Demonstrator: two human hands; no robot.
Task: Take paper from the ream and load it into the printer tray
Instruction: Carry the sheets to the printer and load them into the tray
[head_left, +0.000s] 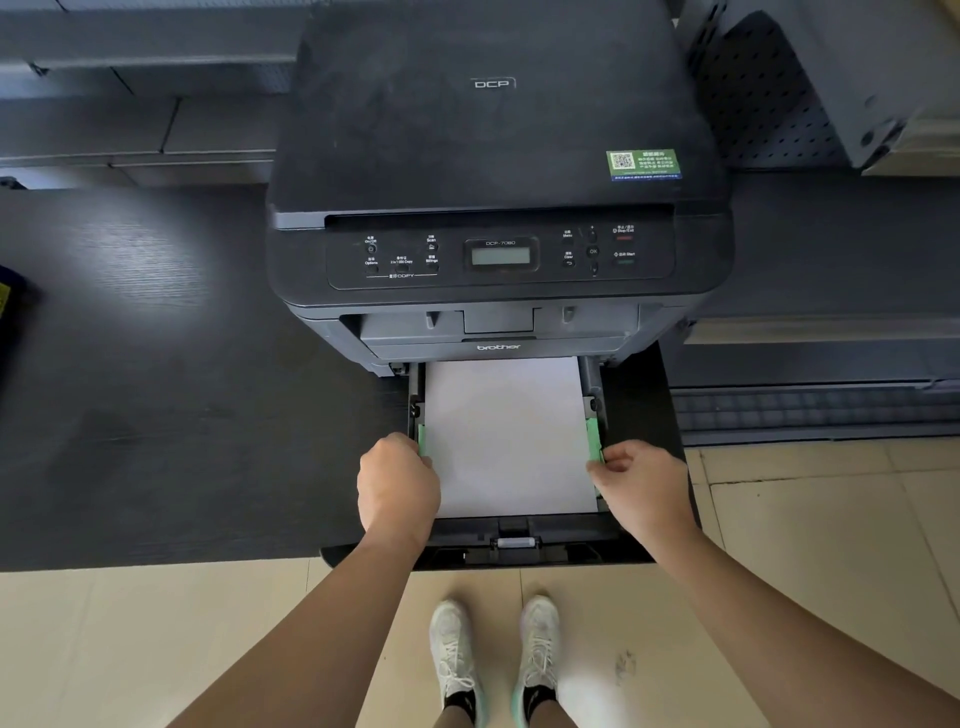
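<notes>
The Brother DCP-7080 printer (498, 156) sits on a dark desk (156, 364), its paper tray (519, 545) pulled out toward the near edge. A white paper stack (506, 436) lies flat inside. The left hand (397, 480) and right hand (644, 480) — fingers curled — pinch the green side guides (593, 439) at the stack's edges.

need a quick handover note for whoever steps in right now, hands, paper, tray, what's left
Left hand: closed at the left green guide.
Right hand: pinching near the right green guide.
Paper: lies flat in the tray, which is pulled out of the printer.
Ream: not in view.
Done: paper is in the tray.
Left: snug the guides, push the tray shut.
</notes>
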